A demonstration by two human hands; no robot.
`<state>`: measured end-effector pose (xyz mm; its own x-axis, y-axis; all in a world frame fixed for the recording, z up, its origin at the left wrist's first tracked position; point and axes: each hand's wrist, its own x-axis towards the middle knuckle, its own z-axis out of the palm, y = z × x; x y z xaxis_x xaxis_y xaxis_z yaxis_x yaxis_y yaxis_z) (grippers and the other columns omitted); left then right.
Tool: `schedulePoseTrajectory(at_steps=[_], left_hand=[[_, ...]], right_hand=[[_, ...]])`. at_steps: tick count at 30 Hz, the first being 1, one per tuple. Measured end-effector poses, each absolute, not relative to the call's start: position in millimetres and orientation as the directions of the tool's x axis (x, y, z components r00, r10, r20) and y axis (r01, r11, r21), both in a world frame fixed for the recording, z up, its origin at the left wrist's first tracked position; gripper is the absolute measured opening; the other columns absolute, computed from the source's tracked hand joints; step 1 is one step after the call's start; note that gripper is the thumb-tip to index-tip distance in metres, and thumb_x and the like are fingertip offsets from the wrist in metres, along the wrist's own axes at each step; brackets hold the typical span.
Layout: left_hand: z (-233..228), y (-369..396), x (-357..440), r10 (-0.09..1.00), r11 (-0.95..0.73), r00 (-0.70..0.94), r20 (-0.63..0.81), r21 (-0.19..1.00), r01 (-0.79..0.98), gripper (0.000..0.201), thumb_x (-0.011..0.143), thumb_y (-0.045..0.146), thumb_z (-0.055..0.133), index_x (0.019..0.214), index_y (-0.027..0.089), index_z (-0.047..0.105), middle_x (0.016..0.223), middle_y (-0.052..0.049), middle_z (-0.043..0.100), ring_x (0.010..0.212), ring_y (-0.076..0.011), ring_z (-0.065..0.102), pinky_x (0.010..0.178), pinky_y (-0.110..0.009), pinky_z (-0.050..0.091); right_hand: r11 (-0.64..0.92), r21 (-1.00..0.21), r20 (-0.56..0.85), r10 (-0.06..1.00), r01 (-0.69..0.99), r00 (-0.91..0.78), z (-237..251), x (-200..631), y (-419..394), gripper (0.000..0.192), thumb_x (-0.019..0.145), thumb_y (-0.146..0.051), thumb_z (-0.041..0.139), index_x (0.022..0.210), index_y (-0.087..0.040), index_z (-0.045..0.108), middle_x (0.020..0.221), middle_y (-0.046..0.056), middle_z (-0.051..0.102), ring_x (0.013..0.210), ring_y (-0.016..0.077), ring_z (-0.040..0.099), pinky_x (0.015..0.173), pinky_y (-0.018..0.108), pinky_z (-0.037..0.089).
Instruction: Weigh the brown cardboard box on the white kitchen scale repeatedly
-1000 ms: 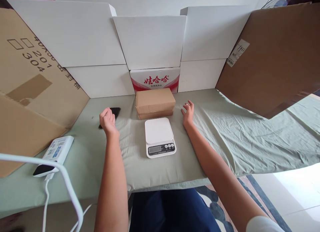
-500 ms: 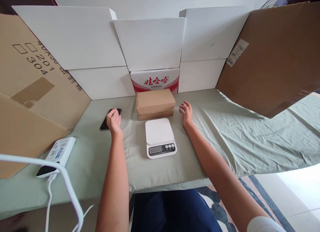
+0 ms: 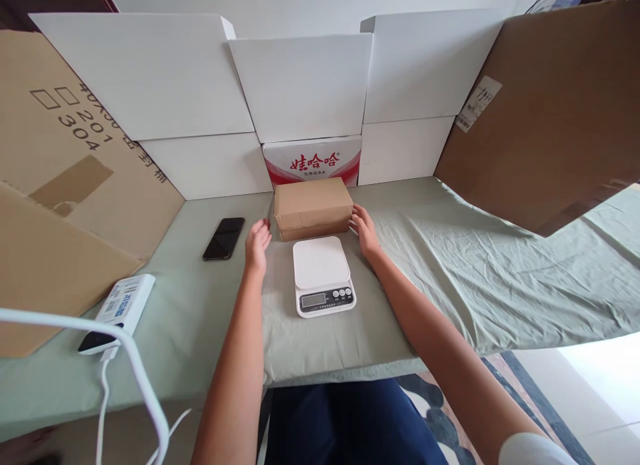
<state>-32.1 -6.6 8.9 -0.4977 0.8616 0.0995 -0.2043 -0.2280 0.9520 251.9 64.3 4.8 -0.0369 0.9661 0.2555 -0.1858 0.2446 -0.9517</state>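
Note:
A brown cardboard parcel [image 3: 313,207] lies on the green cloth [image 3: 475,265], just behind a white kitchen scale [image 3: 323,274] with a small display and three buttons. My right hand [image 3: 364,229] touches the parcel's right end with its fingers apart. My left hand [image 3: 258,241] is open a little to the left of the parcel's left end, close to it but apart. Neither hand holds anything.
A black phone [image 3: 224,238] lies left of my left hand. A white power strip [image 3: 123,305] with a cable sits at the near left. White boxes [image 3: 300,85], a red-printed carton [image 3: 313,161] and brown cardboard sheets [image 3: 545,105] wall in the back and sides.
Both hands have moved inward toward the parcel. My left hand left the phone and travelled right; my right hand slid left until it touched the parcel's end.

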Motion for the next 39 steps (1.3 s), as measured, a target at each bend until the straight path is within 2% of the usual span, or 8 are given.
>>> schedulePoseTrajectory(at_steps=[5, 12, 16, 19, 23, 29, 35, 39], left_hand=[[3, -3, -27, 0.882, -0.190, -0.464, 0.081, 0.962, -0.193, 0.043, 0.081, 0.041, 0.067, 0.119, 0.021, 0.071, 0.143, -0.015, 0.063, 0.141, -0.0296, 0.053, 0.118, -0.048, 0.039], [0, -1, -25, 0.890, -0.165, -0.452, 0.057, 0.965, -0.204, 0.040, 0.082, 0.036, 0.064, 0.118, 0.021, 0.071, 0.142, -0.013, 0.065, 0.138, -0.0276, 0.056, 0.117, -0.046, 0.040], [-3, 2, -23, 0.890, -0.154, -0.453, 0.046, 0.967, -0.205, 0.041, 0.082, 0.036, 0.064, 0.119, 0.021, 0.072, 0.138, -0.013, 0.068, 0.137, -0.0280, 0.058, 0.119, -0.048, 0.038], [-5, 3, -22, 0.889, -0.144, -0.456, 0.043, 0.971, -0.189, 0.043, 0.081, 0.038, 0.065, 0.119, 0.020, 0.074, 0.135, -0.013, 0.070, 0.137, -0.0287, 0.058, 0.119, -0.047, 0.038], [1, -2, -20, 0.863, -0.230, -0.488, 0.128, 0.961, -0.154, 0.050, 0.078, 0.043, 0.066, 0.120, 0.017, 0.074, 0.138, -0.015, 0.067, 0.139, -0.0311, 0.055, 0.119, -0.047, 0.039], [9, -58, -5, 0.824, -0.363, -0.497, 0.272, 0.927, -0.095, 0.057, 0.082, 0.045, 0.065, 0.132, 0.019, 0.070, 0.144, -0.013, 0.064, 0.144, -0.0304, 0.050, 0.120, -0.045, 0.038], [-19, -142, 16, 0.859, -0.305, -0.452, 0.242, 0.949, -0.072, 0.059, 0.086, 0.052, 0.063, 0.138, 0.023, 0.067, 0.148, -0.011, 0.060, 0.146, -0.0322, 0.046, 0.123, -0.046, 0.035], [-26, -163, 22, 0.858, -0.288, -0.459, 0.229, 0.955, -0.063, 0.064, 0.087, 0.056, 0.061, 0.141, 0.022, 0.064, 0.149, -0.012, 0.059, 0.146, -0.0334, 0.045, 0.122, -0.047, 0.036]], right_hand=[[0.270, -0.951, 0.283, 0.956, -0.149, -0.074, 2, 248, 62, 0.050, 0.086, -0.049, 0.059, 0.133, -0.031, 0.058, 0.145, 0.002, 0.061, 0.136, 0.0235, 0.054, 0.115, 0.046, 0.045], [0.215, -0.953, 0.228, 0.973, -0.211, -0.038, -2, 248, 59, 0.052, 0.091, -0.055, 0.051, 0.134, -0.027, 0.059, 0.144, 0.006, 0.062, 0.132, 0.0243, 0.058, 0.114, 0.047, 0.046], [0.223, -0.953, 0.239, 0.969, -0.203, -0.058, -4, 243, 58, 0.056, 0.091, -0.058, 0.053, 0.139, -0.031, 0.057, 0.151, 0.001, 0.058, 0.141, 0.0226, 0.053, 0.119, 0.046, 0.042], [0.279, -0.947, 0.293, 0.954, -0.157, -0.073, -2, 240, 54, 0.061, 0.090, -0.061, 0.055, 0.143, -0.031, 0.054, 0.157, 0.001, 0.053, 0.149, 0.0229, 0.045, 0.125, 0.045, 0.035], [0.405, -0.904, 0.420, 0.902, -0.139, -0.100, 6, 238, 42, 0.071, 0.090, -0.064, 0.057, 0.152, -0.030, 0.046, 0.163, 0.004, 0.045, 0.152, 0.0248, 0.040, 0.127, 0.045, 0.032], [0.574, -0.819, 0.571, 0.815, 0.009, -0.095, 12, 253, -7, 0.071, 0.095, -0.064, 0.050, 0.159, -0.038, 0.032, 0.165, 0.004, 0.038, 0.151, 0.0278, 0.038, 0.123, 0.051, 0.036], [0.599, -0.795, 0.588, 0.800, 0.100, -0.118, -2, 283, -65, 0.067, 0.098, -0.058, 0.047, 0.161, -0.043, 0.027, 0.162, 0.004, 0.039, 0.150, 0.0309, 0.038, 0.121, 0.055, 0.038], [0.590, -0.798, 0.576, 0.807, 0.124, -0.129, -7, 288, -80, 0.068, 0.098, -0.057, 0.049, 0.161, -0.043, 0.026, 0.164, 0.003, 0.037, 0.150, 0.0321, 0.039, 0.122, 0.058, 0.036]])
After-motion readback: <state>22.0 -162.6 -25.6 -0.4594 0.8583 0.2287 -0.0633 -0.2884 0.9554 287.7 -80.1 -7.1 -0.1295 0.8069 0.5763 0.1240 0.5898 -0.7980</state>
